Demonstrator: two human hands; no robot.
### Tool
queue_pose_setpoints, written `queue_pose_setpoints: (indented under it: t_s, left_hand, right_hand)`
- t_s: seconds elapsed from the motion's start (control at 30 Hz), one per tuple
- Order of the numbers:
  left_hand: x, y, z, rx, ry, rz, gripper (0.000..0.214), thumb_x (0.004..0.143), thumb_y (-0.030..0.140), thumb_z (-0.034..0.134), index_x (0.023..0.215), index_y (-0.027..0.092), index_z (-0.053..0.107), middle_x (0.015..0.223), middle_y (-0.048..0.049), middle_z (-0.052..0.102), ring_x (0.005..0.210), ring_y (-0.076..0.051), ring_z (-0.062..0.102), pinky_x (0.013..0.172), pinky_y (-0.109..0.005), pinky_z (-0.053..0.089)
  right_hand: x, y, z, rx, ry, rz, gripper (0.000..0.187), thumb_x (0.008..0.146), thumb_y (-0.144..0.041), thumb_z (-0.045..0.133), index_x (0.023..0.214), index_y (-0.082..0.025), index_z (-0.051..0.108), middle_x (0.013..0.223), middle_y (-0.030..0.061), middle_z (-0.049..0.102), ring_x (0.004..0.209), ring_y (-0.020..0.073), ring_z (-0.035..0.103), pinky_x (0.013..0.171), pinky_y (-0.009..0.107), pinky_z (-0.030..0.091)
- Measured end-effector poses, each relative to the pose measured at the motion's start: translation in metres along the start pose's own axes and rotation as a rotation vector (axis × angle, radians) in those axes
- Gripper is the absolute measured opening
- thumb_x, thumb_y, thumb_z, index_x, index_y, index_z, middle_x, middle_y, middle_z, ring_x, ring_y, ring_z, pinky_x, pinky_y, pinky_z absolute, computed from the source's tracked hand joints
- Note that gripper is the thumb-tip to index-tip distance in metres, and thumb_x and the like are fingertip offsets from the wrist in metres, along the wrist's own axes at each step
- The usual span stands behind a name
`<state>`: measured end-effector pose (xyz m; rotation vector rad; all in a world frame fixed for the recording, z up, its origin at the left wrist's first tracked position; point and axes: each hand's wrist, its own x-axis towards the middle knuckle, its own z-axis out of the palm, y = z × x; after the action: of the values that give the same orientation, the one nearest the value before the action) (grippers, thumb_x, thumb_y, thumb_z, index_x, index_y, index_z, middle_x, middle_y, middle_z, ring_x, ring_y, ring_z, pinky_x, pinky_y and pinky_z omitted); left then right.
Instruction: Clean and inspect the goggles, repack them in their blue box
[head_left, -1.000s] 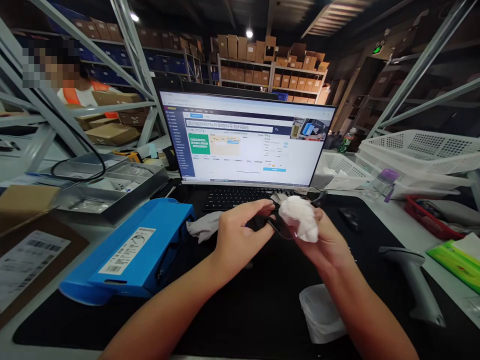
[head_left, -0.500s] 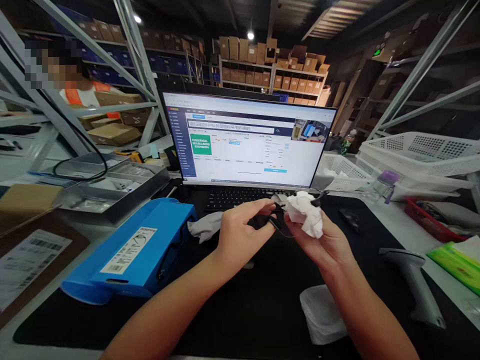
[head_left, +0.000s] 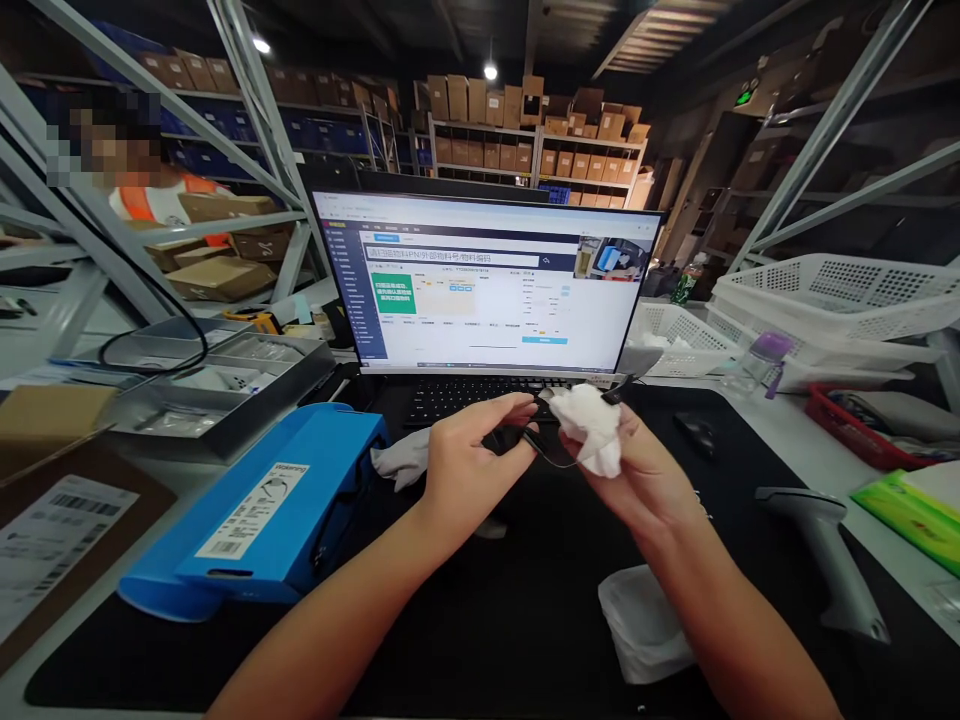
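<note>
In front of the monitor, my left hand [head_left: 480, 460] pinches one side of a thin black item [head_left: 534, 438] between thumb and fingers. A fine curved edge or wire runs from it toward my right hand [head_left: 649, 460]. That hand is closed around a crumpled white tissue [head_left: 589, 425], and a dark piece pokes out above it. What lies inside the tissue is hidden. Left of my left hand lies an open blue box [head_left: 300, 500] with a white label, and a pale crumpled wrapping [head_left: 401, 458] beside it. A folded white packet [head_left: 645, 625] lies under my right forearm.
Behind my hands are a keyboard [head_left: 450, 400] and monitor [head_left: 480, 290]. To the right lie a mouse [head_left: 695, 434], a barcode scanner [head_left: 829, 550] and a green tissue pack [head_left: 907, 510]. White baskets [head_left: 832, 300] stand farther back. At far left, a person [head_left: 165, 200] stands behind the frame.
Both hands shift slightly left in view. The tissue moves a little left and turns, while both hands keep their hold.
</note>
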<state>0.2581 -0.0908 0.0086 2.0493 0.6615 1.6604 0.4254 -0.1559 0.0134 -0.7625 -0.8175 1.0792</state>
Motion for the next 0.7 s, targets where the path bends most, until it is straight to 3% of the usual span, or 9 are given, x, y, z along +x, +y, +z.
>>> queue_pose_setpoints:
  t_s: [0.13, 0.27, 0.43, 0.6, 0.7]
  left_hand:
    - [0.001, -0.002, 0.001, -0.021, 0.015, -0.03, 0.027, 0.08, 0.01, 0.076, 0.106, 0.017, 0.083, 0.096, -0.0037, 0.086, 0.087, -0.021, 0.084, 0.086, -0.03, 0.07]
    - [0.002, -0.004, -0.001, -0.043, 0.03, -0.056, 0.026, 0.082, 0.014, 0.076, 0.106, 0.017, 0.082, 0.097, -0.0037, 0.086, 0.087, -0.021, 0.084, 0.085, -0.031, 0.07]
    - [0.007, -0.008, -0.01, 0.05, 0.066, -0.016, 0.029, 0.083, 0.013, 0.072, 0.109, 0.017, 0.082, 0.101, -0.0034, 0.086, 0.09, -0.021, 0.084, 0.089, -0.032, 0.07]
    - [0.018, -0.016, -0.02, 0.265, 0.148, 0.052, 0.024, 0.084, 0.016, 0.071, 0.104, 0.018, 0.083, 0.097, -0.0025, 0.086, 0.09, -0.021, 0.083, 0.088, -0.032, 0.068]
    - [0.02, -0.018, -0.022, 0.308, 0.119, 0.035, 0.026, 0.085, 0.017, 0.069, 0.107, 0.019, 0.083, 0.099, -0.0034, 0.086, 0.093, -0.022, 0.083, 0.088, -0.032, 0.068]
  right_hand:
    - [0.0, -0.013, -0.003, -0.002, -0.021, 0.0, 0.042, 0.057, -0.05, 0.103, 0.08, -0.027, 0.077, 0.09, 0.0015, 0.08, 0.086, 0.0212, 0.073, 0.084, 0.036, 0.062]
    - [-0.006, -0.006, -0.002, -0.087, 0.014, -0.002, 0.04, 0.059, -0.043, 0.103, 0.084, -0.025, 0.078, 0.083, 0.002, 0.079, 0.075, 0.0183, 0.072, 0.073, 0.031, 0.06]
    - [-0.011, 0.0, 0.004, -0.211, -0.062, 0.018, 0.044, 0.06, -0.046, 0.102, 0.088, -0.022, 0.079, 0.078, 0.0038, 0.078, 0.07, 0.0181, 0.071, 0.066, 0.029, 0.057]
    - [-0.01, -0.014, -0.006, -0.564, -0.177, -0.028, 0.027, 0.073, -0.041, 0.092, 0.086, -0.02, 0.081, 0.083, 0.006, 0.081, 0.076, 0.0202, 0.074, 0.072, 0.032, 0.059]
    - [-0.008, -0.024, -0.018, -0.796, 0.064, -0.302, 0.018, 0.081, -0.037, 0.083, 0.089, -0.021, 0.081, 0.085, 0.0059, 0.081, 0.069, 0.0192, 0.072, 0.065, 0.031, 0.058]
